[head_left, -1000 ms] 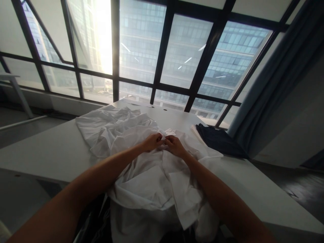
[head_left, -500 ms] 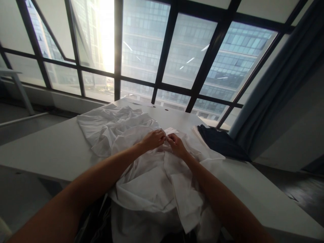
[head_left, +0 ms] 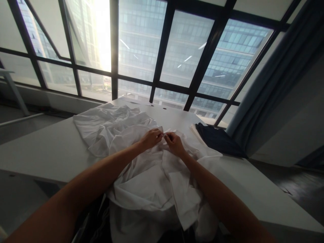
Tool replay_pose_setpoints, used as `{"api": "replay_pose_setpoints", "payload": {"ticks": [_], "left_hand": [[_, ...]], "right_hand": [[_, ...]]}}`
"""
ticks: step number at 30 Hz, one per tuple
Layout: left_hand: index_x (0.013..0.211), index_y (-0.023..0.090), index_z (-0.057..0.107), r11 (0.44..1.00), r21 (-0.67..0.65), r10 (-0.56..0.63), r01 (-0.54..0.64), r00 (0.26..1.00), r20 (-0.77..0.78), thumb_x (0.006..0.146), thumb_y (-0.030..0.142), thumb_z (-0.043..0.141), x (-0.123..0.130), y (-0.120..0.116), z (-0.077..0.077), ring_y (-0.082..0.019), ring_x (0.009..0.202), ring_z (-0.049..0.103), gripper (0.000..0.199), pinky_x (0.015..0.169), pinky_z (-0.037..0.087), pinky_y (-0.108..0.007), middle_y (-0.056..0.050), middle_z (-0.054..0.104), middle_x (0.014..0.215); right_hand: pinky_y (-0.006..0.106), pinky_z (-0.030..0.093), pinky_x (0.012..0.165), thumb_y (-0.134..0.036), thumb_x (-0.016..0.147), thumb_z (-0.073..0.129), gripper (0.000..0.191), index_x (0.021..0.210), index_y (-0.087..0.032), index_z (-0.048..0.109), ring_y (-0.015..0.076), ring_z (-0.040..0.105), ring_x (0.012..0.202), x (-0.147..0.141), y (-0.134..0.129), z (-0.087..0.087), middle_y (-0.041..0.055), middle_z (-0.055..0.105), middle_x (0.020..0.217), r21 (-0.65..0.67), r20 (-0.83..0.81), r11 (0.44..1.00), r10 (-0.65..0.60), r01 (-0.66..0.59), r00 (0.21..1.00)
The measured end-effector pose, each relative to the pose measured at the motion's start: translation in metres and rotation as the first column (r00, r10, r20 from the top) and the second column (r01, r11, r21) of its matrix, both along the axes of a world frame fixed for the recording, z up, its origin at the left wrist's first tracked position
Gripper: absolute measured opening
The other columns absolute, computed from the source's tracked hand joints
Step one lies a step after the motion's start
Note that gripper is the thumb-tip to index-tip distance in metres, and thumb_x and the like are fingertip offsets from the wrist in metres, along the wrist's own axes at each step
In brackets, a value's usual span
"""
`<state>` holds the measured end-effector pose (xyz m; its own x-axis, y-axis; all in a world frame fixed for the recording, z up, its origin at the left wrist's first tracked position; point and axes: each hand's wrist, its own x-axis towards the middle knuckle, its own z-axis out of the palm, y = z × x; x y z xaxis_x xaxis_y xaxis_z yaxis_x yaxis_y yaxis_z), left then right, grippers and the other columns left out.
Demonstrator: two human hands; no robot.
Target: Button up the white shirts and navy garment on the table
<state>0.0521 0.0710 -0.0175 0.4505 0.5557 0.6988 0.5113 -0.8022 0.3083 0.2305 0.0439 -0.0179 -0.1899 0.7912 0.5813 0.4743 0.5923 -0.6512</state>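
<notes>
A large crumpled white cloth (head_left: 144, 182) lies over the table and hangs down over its near edge toward my lap. Near the middle of the view my left hand (head_left: 152, 137) pinches an edge of it, fingers closed and a small tip of fabric standing up above them. Close against it on the right, my right hand (head_left: 174, 141) is also closed on the white cloth, thumb and fingers pressed together. The fingertips of both hands almost meet. Detail of the fabric between them is too small to make out.
The white table (head_left: 50, 148) stretches out to both sides. Folded dark blue fabric (head_left: 219, 140) lies at its right back, beside a pale folded edge. Behind stand large black-framed windows, with a blue-grey curtain (head_left: 268, 77) at the right. Another table's leg (head_left: 16, 92) shows far left.
The whole view has shifted slightly, so things sit a little further left. My hands have moved a little at the cloth, and a fabric tip now shows above my left fingers.
</notes>
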Motion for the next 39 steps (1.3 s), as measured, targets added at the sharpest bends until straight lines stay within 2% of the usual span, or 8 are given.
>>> {"api": "replay_pose_setpoints", "payload": {"ticks": [12, 19, 26, 28, 31, 34, 37, 39], "left_hand": [[0.089, 0.017, 0.064, 0.995, -0.013, -0.095, 0.095, 0.995, -0.003, 0.088, 0.018, 0.046, 0.02, -0.027, 0.01, -0.018, 0.086, 0.061, 0.018, 0.082, 0.048, -0.029, -0.007, 0.066, 0.091], [0.09, 0.017, 0.059, 0.968, -0.048, 0.25, -0.245, 0.952, 0.174, 0.086, 0.017, 0.047, -0.024, 0.013, 0.01, -0.019, 0.081, 0.06, 0.012, 0.079, 0.048, -0.031, -0.008, 0.064, 0.089], [0.095, 0.017, 0.057, 0.916, -0.33, 0.337, -0.23, 0.887, 0.316, 0.088, 0.023, 0.052, -0.023, 0.017, 0.012, -0.017, 0.068, 0.065, 0.01, 0.069, 0.048, -0.027, -0.002, 0.068, 0.07], [0.095, 0.017, 0.054, 0.883, -0.452, 0.331, -0.128, 0.852, 0.405, 0.089, 0.024, 0.053, -0.02, 0.018, 0.012, -0.016, 0.064, 0.067, 0.01, 0.066, 0.048, -0.025, -0.001, 0.069, 0.066], [0.094, 0.017, 0.052, 0.843, -0.538, 0.331, -0.006, 0.793, 0.511, 0.088, 0.024, 0.056, -0.021, 0.023, 0.011, -0.016, 0.063, 0.068, 0.01, 0.064, 0.049, -0.024, -0.001, 0.069, 0.065], [0.094, 0.016, 0.051, 0.858, -0.512, 0.32, 0.044, 0.733, 0.6, 0.086, 0.021, 0.055, -0.023, 0.029, 0.014, -0.016, 0.065, 0.068, 0.009, 0.063, 0.05, -0.024, -0.002, 0.068, 0.067], [0.097, 0.017, 0.051, 0.911, -0.412, 0.27, 0.028, 0.713, 0.647, 0.088, 0.024, 0.053, -0.02, 0.029, 0.024, -0.016, 0.068, 0.068, 0.012, 0.064, 0.051, -0.025, -0.003, 0.068, 0.072], [0.103, 0.017, 0.05, 0.951, -0.308, 0.192, 0.008, 0.767, 0.612, 0.091, 0.027, 0.05, -0.016, 0.024, 0.033, -0.018, 0.079, 0.069, 0.015, 0.07, 0.052, -0.027, -0.006, 0.071, 0.084]], "right_hand": [[0.025, 0.037, 0.058, -0.039, 0.073, 0.051, 0.023, 0.07, -0.018, 0.057, 0.0149, 0.047, 0.06, 0.021, 0.018, -0.001, 0.0004, 0.057, 0.063, 0.03, 0.161, 0.998, -0.056, 0.052, 0.985], [0.028, 0.046, 0.059, -0.047, 0.076, 0.055, 0.03, 0.08, -0.018, 0.057, 0.0197, 0.059, 0.062, 0.046, 0.03, 0.002, 0.005, 0.063, 0.066, -0.032, -0.095, 0.907, -0.421, 0.42, 0.902], [0.027, 0.049, 0.049, -0.058, 0.079, 0.062, 0.04, 0.081, -0.022, 0.046, 0.0181, 0.061, 0.052, 0.037, 0.02, 0.012, 0.0033, 0.064, 0.062, -0.284, -0.33, 0.945, -0.257, 0.164, 0.908], [0.025, 0.048, 0.049, -0.066, 0.078, 0.062, 0.047, 0.074, -0.021, 0.048, 0.0169, 0.062, 0.054, 0.035, 0.011, 0.019, 0.0052, 0.065, 0.064, -0.269, -0.241, 0.957, -0.172, 0.104, 0.955], [0.023, 0.039, 0.046, -0.071, 0.078, 0.06, 0.057, 0.057, -0.019, 0.051, 0.0133, 0.053, 0.047, 0.028, -0.007, 0.025, 0.0022, 0.058, 0.052, -0.222, 0.15, 0.975, 0.006, 0.027, 0.989], [0.024, 0.032, 0.047, -0.057, 0.079, 0.066, 0.051, 0.049, -0.018, 0.053, 0.0125, 0.049, 0.047, 0.013, -0.023, 0.026, 0.0001, 0.054, 0.048, -0.191, 0.473, 0.981, 0.11, -0.02, 0.874], [0.026, 0.032, 0.05, -0.032, 0.079, 0.067, 0.032, 0.051, -0.018, 0.058, 0.0153, 0.053, 0.051, -0.006, -0.029, 0.027, 0.0024, 0.059, 0.051, -0.147, 0.639, 0.983, 0.013, 0.106, 0.769], [0.027, 0.035, 0.053, -0.022, 0.079, 0.063, 0.024, 0.055, -0.018, 0.063, 0.0186, 0.058, 0.055, -0.015, -0.025, 0.03, 0.0056, 0.063, 0.055, -0.126, 0.698, 0.977, -0.036, 0.172, 0.716]]}}
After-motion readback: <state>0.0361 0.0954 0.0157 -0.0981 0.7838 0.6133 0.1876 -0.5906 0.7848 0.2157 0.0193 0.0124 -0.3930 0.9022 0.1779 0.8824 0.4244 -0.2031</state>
